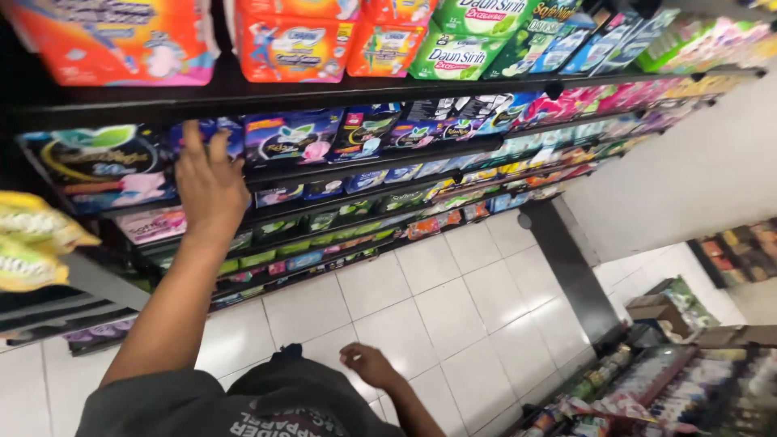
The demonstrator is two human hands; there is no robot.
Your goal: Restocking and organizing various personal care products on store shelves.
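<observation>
My left hand (210, 182) is raised to the second shelf, its fingers spread flat against a dark blue soft pack (217, 133) in a row of similar packs (291, 136). It grips nothing that I can see. A dark pack with a green leaf and pink print (97, 166) lies just left of that hand. My right hand (368, 364) hangs low over the white tiled floor (453, 316) near my dark shirt (243, 405), fingers loosely curled with nothing in them.
Long black shelves (388, 89) run away to the right, filled with orange (295, 44), green (457, 53), blue and pink packs. Yellow bags (32, 243) hang at the left edge. A lower display of small goods (647, 380) and boxes stands at the bottom right.
</observation>
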